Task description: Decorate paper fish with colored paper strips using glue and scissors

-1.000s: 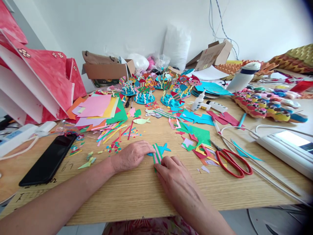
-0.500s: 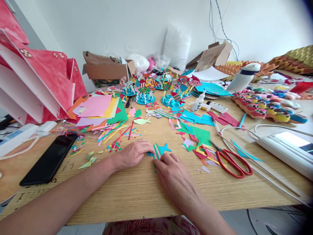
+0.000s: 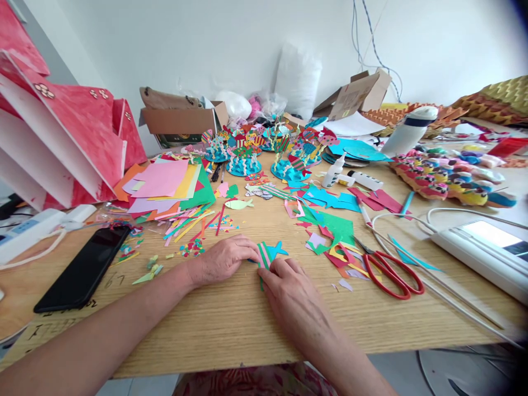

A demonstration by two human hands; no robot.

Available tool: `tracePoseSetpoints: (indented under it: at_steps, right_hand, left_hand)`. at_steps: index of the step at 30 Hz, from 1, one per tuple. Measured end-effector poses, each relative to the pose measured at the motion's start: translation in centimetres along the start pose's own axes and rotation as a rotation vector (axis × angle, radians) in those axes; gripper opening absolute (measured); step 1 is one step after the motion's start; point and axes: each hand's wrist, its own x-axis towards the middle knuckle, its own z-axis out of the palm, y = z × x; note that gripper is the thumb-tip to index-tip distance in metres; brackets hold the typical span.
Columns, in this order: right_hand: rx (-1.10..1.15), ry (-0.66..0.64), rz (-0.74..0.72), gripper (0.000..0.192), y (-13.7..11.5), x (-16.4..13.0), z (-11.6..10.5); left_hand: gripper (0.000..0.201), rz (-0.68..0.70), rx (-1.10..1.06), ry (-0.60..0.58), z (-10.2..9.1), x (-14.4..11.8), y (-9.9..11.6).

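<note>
A small blue paper fish lies on the table between my hands, its tail pointing right. Green and pink paper stripes cross its body, and a green end hangs past its lower edge. My left hand has its fingers closed together on the fish's left end, partly covering it. The thumb and fingers of my right hand pinch the lower part of the stripes. How the stripes are fixed is hidden under my fingers.
Red-handled scissors lie at the right among paper scraps and a white cable. Further back stand a glue bottle and several fish decorations on blue bases. At left are a black phone and stacked coloured paper.
Almost nothing differs: both hands stay pressed on the fish and its stripes, with only a very slight shift of the fingers and of the view.
</note>
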Motion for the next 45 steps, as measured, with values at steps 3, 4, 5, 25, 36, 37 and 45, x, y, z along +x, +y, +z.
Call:
tracePoseSetpoints:
  at_steps: [3,4,5,25,36,37,45]
  right_hand:
    - [0.014,0.011,-0.003,0.015,0.0,-0.1,-0.1]
    - [0.021,0.018,-0.003,0.015,0.0,-0.2,-0.2]
    - [0.026,0.026,-0.001,0.015,0.1,-0.2,-0.3]
    - [-0.007,-0.035,0.010,0.013,-0.4,-1.0,-0.8]
    - [0.001,0.001,0.014,0.015,-0.3,-0.8,-0.4]
    - [-0.001,0.008,0.014,0.016,-0.3,-0.8,-0.2]
    - [-0.003,0.027,-0.005,0.016,-0.1,-0.9,0.5]
  left_hand:
    - [0.038,-0.007,-0.001,-0.021,-0.2,0.0,0.2]
    - [0.038,-0.007,-0.003,-0.027,-0.3,0.0,0.2]
    - [0.038,-0.007,-0.006,-0.031,-0.4,0.0,0.3]
    - [0.037,-0.031,-0.092,0.051,-0.9,-0.3,0.0]
    - [0.035,0.003,0.061,0.015,-0.5,0.1,0.7]
    - [0.035,-0.007,0.074,0.009,-0.5,0.2,0.7]
    - [0.033,-0.026,0.123,0.010,-0.1,0.3,0.4]
